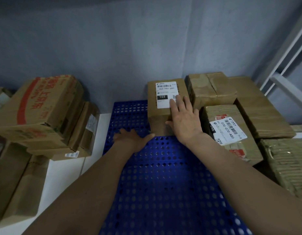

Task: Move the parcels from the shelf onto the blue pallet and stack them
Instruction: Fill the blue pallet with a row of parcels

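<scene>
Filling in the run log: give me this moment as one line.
right hand: flat on parcel 102-102-C01 | left hand: open at its base | parcel: on blue pallet, far edge

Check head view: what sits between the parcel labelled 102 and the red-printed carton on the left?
Head view: bare blue pallet next to the 102 parcel, then white floor up to the red-printed carton. No parcel lies between.
</scene>
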A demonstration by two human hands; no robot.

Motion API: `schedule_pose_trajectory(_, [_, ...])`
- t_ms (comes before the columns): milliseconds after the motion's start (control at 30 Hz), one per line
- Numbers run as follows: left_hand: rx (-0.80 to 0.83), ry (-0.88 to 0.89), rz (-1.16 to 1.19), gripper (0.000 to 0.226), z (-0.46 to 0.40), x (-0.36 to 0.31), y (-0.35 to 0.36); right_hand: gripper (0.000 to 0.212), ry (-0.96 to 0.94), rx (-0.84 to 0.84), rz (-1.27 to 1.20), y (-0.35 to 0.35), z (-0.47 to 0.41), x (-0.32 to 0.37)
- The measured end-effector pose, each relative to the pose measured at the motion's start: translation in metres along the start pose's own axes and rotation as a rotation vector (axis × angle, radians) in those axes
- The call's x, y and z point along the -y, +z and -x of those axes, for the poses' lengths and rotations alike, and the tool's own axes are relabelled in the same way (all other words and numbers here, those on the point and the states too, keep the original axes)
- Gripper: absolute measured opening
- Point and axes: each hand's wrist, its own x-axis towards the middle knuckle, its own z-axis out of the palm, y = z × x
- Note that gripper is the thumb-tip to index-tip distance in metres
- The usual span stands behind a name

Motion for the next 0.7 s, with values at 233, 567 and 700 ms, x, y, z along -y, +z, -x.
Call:
schedule_pose_trajectory(233, [0.035, -0.006, 0.059, 0.129, -0.008, -0.011, -0.007, 0.076, 0.003, 0.008, 0.006, -0.001, -0.005, -0.005])
schedule_pose_trajectory(567, [0.021, 0.001, 0.111, 0.122, -0.014, -0.008, -0.001, 0.075, 0.005, 0.03, 0.022, -0.002, -0.006, -0.007])
schedule_pose_trajectory(700, [-0.04, 0.08, 0.14, 0.11, -0.011, 0.012, 0.004, 0.072, -0.027, 0.014, 0.153, -0.011, 0.004, 0.003])
